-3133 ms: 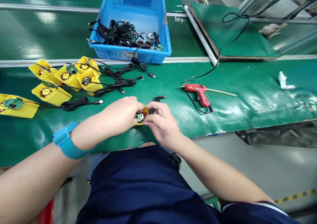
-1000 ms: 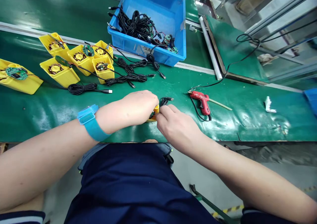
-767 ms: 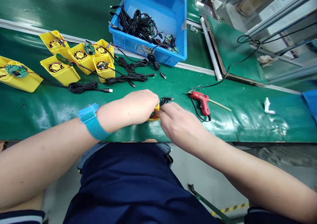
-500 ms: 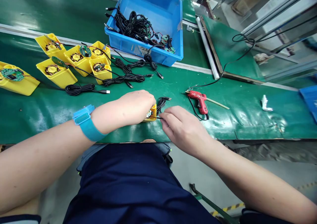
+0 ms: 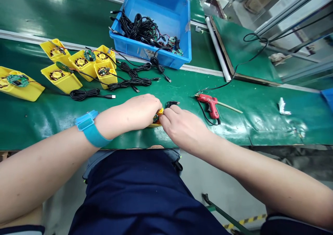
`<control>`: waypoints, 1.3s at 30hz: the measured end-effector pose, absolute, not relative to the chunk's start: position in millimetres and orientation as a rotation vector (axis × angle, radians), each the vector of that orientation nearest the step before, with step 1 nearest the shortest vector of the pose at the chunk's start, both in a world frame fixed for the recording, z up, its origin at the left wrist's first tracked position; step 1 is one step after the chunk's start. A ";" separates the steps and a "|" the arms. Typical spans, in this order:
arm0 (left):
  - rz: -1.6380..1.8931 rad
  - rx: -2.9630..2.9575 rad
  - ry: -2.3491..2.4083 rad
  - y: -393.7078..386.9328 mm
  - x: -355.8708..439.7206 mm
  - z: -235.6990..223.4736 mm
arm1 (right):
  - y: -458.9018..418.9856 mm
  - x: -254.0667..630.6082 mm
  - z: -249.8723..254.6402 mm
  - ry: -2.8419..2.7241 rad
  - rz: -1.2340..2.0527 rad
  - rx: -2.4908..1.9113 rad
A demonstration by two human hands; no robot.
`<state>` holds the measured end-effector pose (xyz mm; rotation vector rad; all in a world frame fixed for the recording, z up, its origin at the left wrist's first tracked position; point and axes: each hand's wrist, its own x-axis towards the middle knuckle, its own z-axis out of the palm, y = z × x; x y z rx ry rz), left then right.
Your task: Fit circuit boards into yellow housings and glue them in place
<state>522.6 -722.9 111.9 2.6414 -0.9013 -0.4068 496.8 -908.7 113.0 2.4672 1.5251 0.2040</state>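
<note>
My left hand (image 5: 144, 112), with a blue wrist strap (image 5: 90, 124) above it, is closed on a small yellow plastic housing (image 5: 155, 125) near the table's front edge. Part of a green circuit board (image 5: 155, 118) shows inside the housing; my left fingertips are mostly hidden. My right hand (image 5: 182, 125) is pinched at the housing's right edge, over the black cable that comes out there. The fingers cover the cable at the pinch. Just behind them lies the cable's coiled bundle (image 5: 172, 103) with its plug.
Several yellow housings (image 5: 65, 80) with coils, boards and bundled cables (image 5: 84, 94) stand at the left. A blue bin (image 5: 151, 53) behind holds cables and boards. At the right lie a red glue gun (image 5: 211, 105) with a glue stick and a white scrap (image 5: 283, 107).
My right hand has moved left along the cable, up to the housing, and now covers its right edge. My left hand stays nearly in place on the housing.
</note>
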 end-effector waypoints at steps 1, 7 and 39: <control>-0.423 2.653 -0.906 -723.2 522.7 112.5 | -909.5 498.3 112.4 1.537 0.191 2.452; -0.441 2.661 -0.902 -723.9 522.6 114.9 | -916.7 506.5 105.6 1.617 0.121 2.476; -0.372 2.609 -0.954 -718.4 526.3 104.6 | -907.4 501.9 120.3 1.329 -0.201 2.520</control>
